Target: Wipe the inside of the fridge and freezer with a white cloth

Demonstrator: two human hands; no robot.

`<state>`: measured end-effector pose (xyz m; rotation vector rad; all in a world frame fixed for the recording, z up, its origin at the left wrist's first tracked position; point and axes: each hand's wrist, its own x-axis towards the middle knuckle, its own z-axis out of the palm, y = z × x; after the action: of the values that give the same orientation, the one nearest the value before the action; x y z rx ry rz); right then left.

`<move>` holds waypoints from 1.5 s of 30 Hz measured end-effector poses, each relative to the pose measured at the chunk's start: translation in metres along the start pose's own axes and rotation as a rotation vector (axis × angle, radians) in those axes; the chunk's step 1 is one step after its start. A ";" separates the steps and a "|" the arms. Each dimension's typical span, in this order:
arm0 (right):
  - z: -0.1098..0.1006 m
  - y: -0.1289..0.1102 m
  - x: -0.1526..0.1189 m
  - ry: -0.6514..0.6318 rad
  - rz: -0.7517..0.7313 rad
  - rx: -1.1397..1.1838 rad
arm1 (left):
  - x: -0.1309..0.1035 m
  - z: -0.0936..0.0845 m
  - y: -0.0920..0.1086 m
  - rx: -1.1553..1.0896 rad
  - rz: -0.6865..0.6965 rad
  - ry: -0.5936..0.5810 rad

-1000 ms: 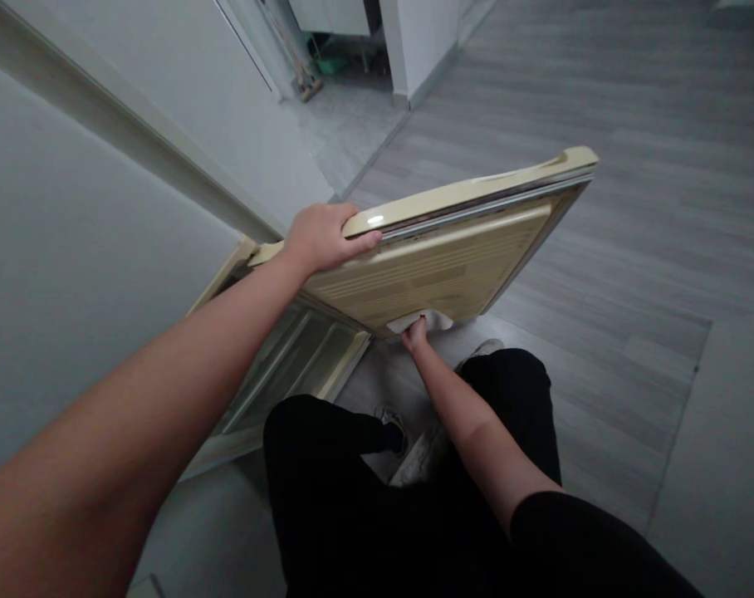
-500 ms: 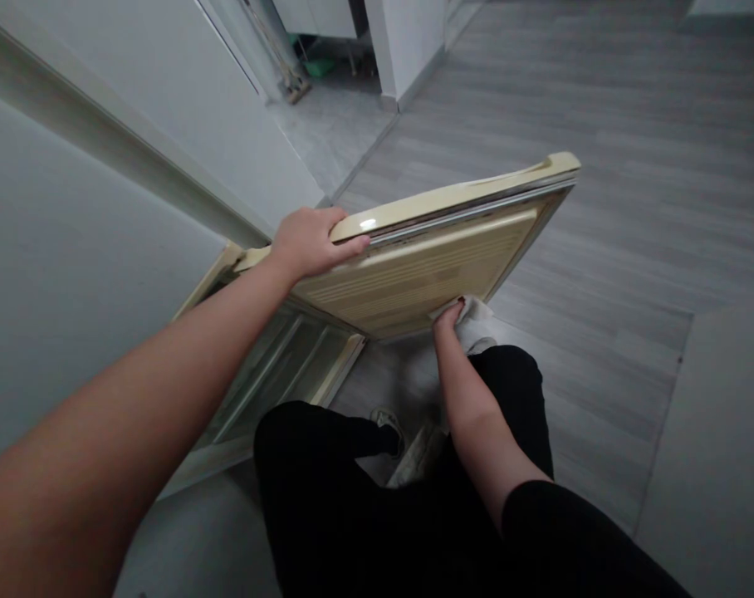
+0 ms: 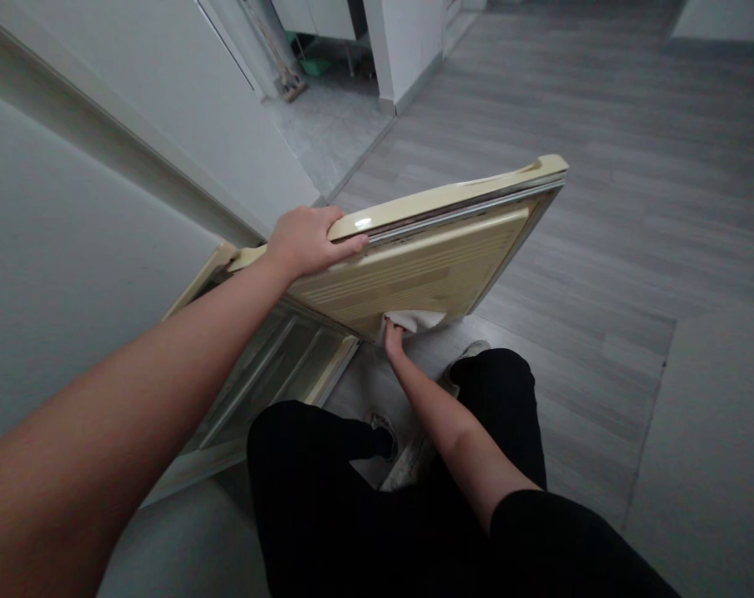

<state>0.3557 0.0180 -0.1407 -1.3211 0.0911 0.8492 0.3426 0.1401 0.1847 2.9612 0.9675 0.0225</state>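
Observation:
A cream-coloured fridge door [image 3: 452,249] stands swung open, its ribbed inner panel facing me. My left hand [image 3: 306,239] grips the door's top edge near the hinge side, thumb on the inner face and fingers over the far side. Low on the inner panel, my right hand [image 3: 394,336] holds a white cloth [image 3: 418,320] against the surface near its bottom edge. Part of the cloth spreads out to the right of the fingers. Left of the door is the open fridge compartment [image 3: 277,374], with glass-like shelves or drawers partly hidden by my left forearm.
Grey wood-look floor [image 3: 601,208] stretches to the right and behind the door. My knees [image 3: 495,382] and shoes [image 3: 383,432] are close below it. A white wall [image 3: 71,216] runs along the left. Beyond a doorway stand a mop [image 3: 290,83] and a green basin [image 3: 316,66].
My right hand and the cloth have slid left along the lower part of the door panel. The left hand keeps its grip on the top edge.

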 end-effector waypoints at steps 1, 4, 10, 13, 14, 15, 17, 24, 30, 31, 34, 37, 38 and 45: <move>0.008 0.009 -0.011 -0.039 0.015 -0.026 | 0.000 0.000 0.000 -0.009 0.001 0.006; 0.020 0.023 -0.030 -0.128 0.067 -0.113 | -0.001 0.001 -0.001 -0.027 0.009 0.012; -0.006 0.004 -0.013 0.102 -0.087 -0.217 | 0.000 0.001 0.001 -0.021 0.001 -0.007; -0.026 -0.015 0.005 0.273 -0.195 -0.278 | 0.001 0.001 0.004 -0.019 -0.003 -0.014; -0.032 -0.021 0.010 0.299 -0.219 -0.304 | 0.001 0.001 0.004 -0.021 -0.005 -0.013; -0.037 -0.028 0.016 0.316 -0.239 -0.324 | 0.001 0.001 0.004 -0.026 -0.006 -0.009; -0.046 -0.041 0.027 0.347 -0.264 -0.333 | 0.002 0.001 0.003 -0.033 -0.010 0.000; -0.072 -0.095 0.075 0.474 -0.358 -0.363 | 0.002 0.002 0.000 -0.024 -0.012 0.017; -0.056 -0.103 0.067 0.425 -0.466 -0.377 | 0.003 0.003 0.000 -0.059 -0.023 0.021; -0.047 -0.098 0.058 0.369 -0.472 -0.362 | 0.003 0.003 0.000 -0.065 -0.025 0.023; -0.015 -0.075 0.025 0.149 -0.465 -0.327 | 0.005 0.004 0.000 -0.057 -0.030 0.027; 0.012 -0.051 -0.009 -0.111 -0.401 -0.356 | 0.006 0.003 0.001 -0.032 -0.034 0.029; 0.018 -0.046 -0.017 -0.171 -0.379 -0.369 | 0.006 0.003 0.001 -0.028 -0.036 0.028; 0.008 -0.073 -0.010 -0.167 -0.369 -0.342 | 0.005 0.002 0.002 -0.050 -0.046 0.022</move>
<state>0.3883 0.0204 -0.0739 -1.5171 -0.4345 0.6713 0.3479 0.1418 0.1826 2.8988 1.0216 0.0778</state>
